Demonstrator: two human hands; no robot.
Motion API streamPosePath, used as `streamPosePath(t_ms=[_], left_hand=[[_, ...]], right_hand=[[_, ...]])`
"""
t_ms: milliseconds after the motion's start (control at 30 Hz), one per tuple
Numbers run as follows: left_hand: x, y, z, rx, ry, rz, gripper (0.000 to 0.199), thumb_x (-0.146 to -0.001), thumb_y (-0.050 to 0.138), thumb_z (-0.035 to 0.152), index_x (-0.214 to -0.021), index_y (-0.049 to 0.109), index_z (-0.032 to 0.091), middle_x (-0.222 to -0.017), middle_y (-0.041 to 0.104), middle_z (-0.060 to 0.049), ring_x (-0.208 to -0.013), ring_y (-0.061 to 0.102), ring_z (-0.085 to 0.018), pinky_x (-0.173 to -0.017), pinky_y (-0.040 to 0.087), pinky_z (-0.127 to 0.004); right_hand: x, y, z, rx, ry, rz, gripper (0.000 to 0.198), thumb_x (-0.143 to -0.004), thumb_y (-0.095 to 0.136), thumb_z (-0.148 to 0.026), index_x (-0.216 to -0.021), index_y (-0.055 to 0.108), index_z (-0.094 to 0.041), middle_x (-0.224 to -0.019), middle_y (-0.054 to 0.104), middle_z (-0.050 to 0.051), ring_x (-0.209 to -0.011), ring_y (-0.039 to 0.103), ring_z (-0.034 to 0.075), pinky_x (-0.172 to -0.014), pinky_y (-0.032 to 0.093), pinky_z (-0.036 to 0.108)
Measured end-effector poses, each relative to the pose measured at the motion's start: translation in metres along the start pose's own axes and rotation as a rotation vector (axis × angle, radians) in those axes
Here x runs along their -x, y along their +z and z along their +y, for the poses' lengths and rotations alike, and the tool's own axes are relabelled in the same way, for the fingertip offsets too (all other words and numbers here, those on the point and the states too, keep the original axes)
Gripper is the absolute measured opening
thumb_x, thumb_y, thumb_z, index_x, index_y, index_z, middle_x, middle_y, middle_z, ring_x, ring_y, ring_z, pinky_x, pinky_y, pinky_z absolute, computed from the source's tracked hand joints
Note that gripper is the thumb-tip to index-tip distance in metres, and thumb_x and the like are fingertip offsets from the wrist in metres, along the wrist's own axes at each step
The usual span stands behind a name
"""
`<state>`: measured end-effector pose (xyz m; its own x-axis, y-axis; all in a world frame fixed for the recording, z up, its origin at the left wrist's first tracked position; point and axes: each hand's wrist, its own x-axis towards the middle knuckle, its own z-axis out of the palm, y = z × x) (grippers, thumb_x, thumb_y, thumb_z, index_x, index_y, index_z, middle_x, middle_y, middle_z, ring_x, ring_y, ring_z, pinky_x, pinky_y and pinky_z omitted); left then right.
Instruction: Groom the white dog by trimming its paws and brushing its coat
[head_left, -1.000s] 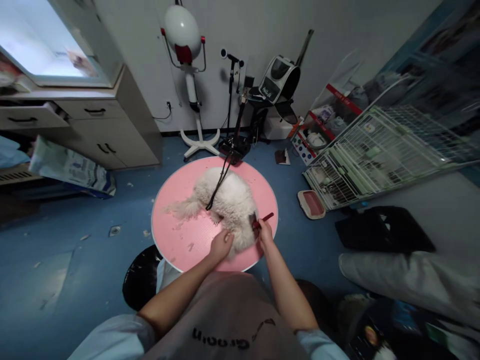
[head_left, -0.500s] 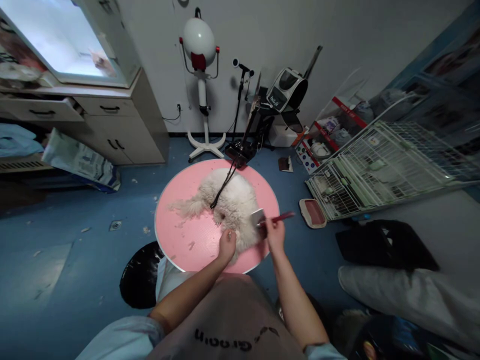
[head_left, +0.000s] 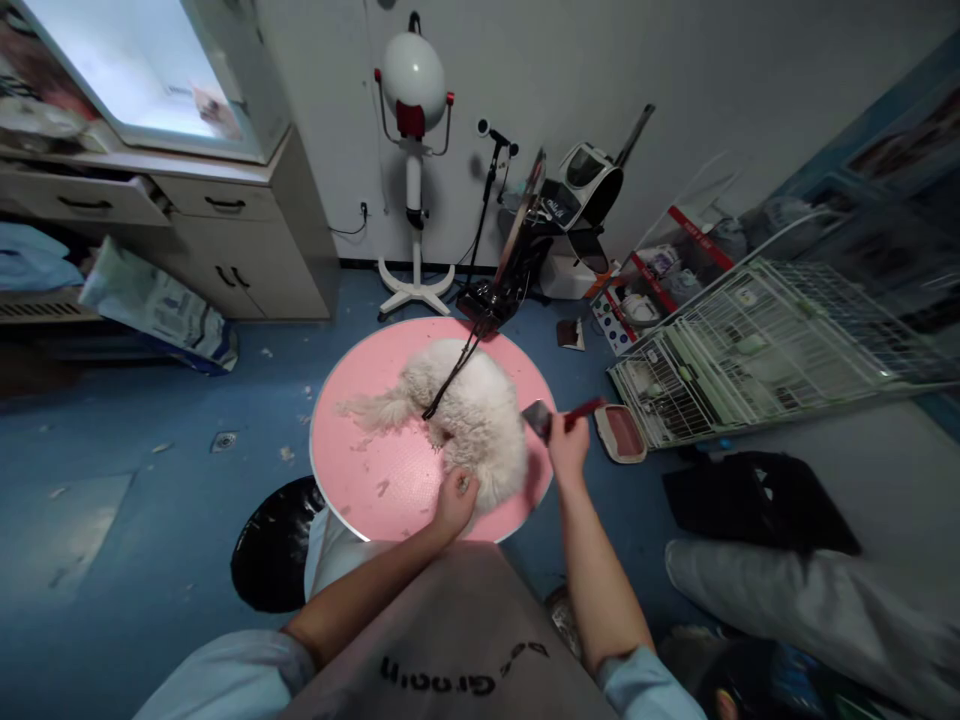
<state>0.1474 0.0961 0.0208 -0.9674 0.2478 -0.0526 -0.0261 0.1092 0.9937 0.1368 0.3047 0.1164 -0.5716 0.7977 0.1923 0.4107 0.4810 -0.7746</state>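
A fluffy white dog (head_left: 480,400) is curled on the round pink grooming table (head_left: 390,485), with a black cord loop (head_left: 450,382) across its body. My left hand (head_left: 455,500) is closed at the dog's near side, fingers pinched on its fur; which body part lies beneath I cannot tell. In my right hand (head_left: 568,445) is a slicker brush (head_left: 538,418) with a dark red handle. Its head is just right of the dog's coat, slightly apart from it. Loose tufts of hair lie on the tabletop.
Behind the table stand a white dryer (head_left: 414,80) on a wheeled base and a black stand (head_left: 491,175). Wire cages (head_left: 750,345) and a pink tray (head_left: 621,433) are on the right. A black round stool (head_left: 274,545) sits lower left. A person's grey trouser leg (head_left: 787,600) shows lower right.
My right hand has drawn the brush off the dog's coat, to the right and slightly away from me. My left hand stays closed at nearly the same spot. The view has shifted slightly.
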Motion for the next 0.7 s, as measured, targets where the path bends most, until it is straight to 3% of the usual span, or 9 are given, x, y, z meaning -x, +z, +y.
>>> streamPosePath(t_ms=[67, 167, 233, 367, 433, 500, 600, 700], left_hand=[[-0.001, -0.001, 0.001, -0.002, 0.001, -0.032, 0.012, -0.077, 0.051, 0.025, -0.067, 0.050, 0.019, -0.065, 0.050, 0.002, -0.066, 0.049, -0.015, -0.064, 0.038, -0.026], [-0.003, -0.002, 0.001, 0.001, 0.023, -0.062, 0.013, -0.079, 0.050, 0.027, -0.068, 0.051, 0.019, -0.066, 0.052, 0.001, -0.068, 0.051, -0.016, -0.065, 0.039, -0.026], [-0.003, -0.004, 0.001, -0.005, 0.034, -0.076, 0.014, -0.080, 0.050, 0.028, -0.070, 0.053, 0.018, -0.069, 0.054, 0.000, -0.071, 0.053, -0.016, -0.067, 0.040, -0.027], [-0.006, -0.009, 0.004, -0.049, 0.045, -0.087, 0.010, -0.078, 0.051, 0.026, -0.077, 0.056, 0.018, -0.074, 0.057, -0.001, -0.075, 0.054, -0.017, -0.070, 0.042, -0.028], [-0.008, -0.011, 0.006, -0.058, 0.044, -0.088, 0.009, -0.073, 0.053, 0.022, -0.080, 0.056, 0.018, -0.076, 0.058, -0.002, -0.076, 0.055, -0.018, -0.072, 0.043, -0.029], [-0.011, -0.012, 0.007, -0.043, 0.047, -0.101, 0.016, -0.068, 0.052, 0.018, -0.083, 0.056, 0.018, -0.080, 0.059, -0.002, -0.079, 0.056, -0.018, -0.074, 0.044, -0.030], [-0.016, -0.015, 0.006, 0.017, 0.066, -0.114, 0.024, -0.065, 0.050, 0.015, -0.088, 0.054, 0.018, -0.084, 0.059, -0.003, -0.081, 0.056, -0.018, -0.075, 0.045, -0.030], [-0.020, -0.018, 0.005, 0.046, 0.054, -0.089, 0.026, -0.066, 0.048, 0.014, -0.092, 0.050, 0.018, -0.080, 0.055, -0.001, -0.072, 0.055, -0.015, -0.067, 0.044, -0.027]], right_hand=[[-0.005, -0.004, 0.023, -0.023, 0.123, 0.102, 0.028, -0.080, 0.043, -0.041, -0.082, 0.056, -0.016, -0.073, 0.065, 0.006, -0.068, 0.059, 0.019, -0.060, 0.043, 0.027], [0.015, 0.005, 0.058, 0.002, 0.272, -0.051, 0.022, -0.073, 0.048, -0.038, -0.062, 0.052, -0.020, -0.048, 0.056, 0.001, -0.048, 0.053, 0.018, -0.047, 0.038, 0.026], [0.036, 0.016, 0.076, 0.018, 0.294, -0.133, 0.022, -0.069, 0.053, -0.036, -0.053, 0.048, -0.022, -0.038, 0.048, -0.003, -0.039, 0.048, 0.017, -0.042, 0.035, 0.025], [0.060, 0.026, 0.084, 0.031, 0.284, -0.177, 0.013, -0.065, 0.058, -0.032, -0.062, 0.055, -0.020, -0.051, 0.059, 0.000, -0.051, 0.056, 0.018, -0.051, 0.041, 0.026], [0.066, 0.022, 0.073, -0.004, 0.228, -0.146, 0.018, -0.069, 0.055, -0.032, -0.078, 0.061, -0.017, -0.073, 0.066, 0.006, -0.069, 0.061, 0.019, -0.062, 0.045, 0.027], [0.075, 0.019, 0.052, -0.088, 0.076, -0.175, 0.023, -0.076, 0.049, -0.031, -0.089, 0.062, -0.017, -0.087, 0.067, 0.008, -0.080, 0.060, 0.019, -0.071, 0.046, 0.028], [0.092, 0.021, 0.015, -0.150, -0.242, -0.456, 0.021, -0.078, 0.049, -0.025, -0.090, 0.065, -0.019, -0.091, 0.066, 0.006, -0.084, 0.059, 0.018, -0.077, 0.045, 0.028], [0.098, 0.032, -0.008, -0.052, -0.317, -0.628, 0.015, -0.075, 0.052, -0.020, -0.080, 0.066, -0.020, -0.084, 0.064, 0.005, -0.081, 0.057, 0.018, -0.076, 0.043, 0.028]])
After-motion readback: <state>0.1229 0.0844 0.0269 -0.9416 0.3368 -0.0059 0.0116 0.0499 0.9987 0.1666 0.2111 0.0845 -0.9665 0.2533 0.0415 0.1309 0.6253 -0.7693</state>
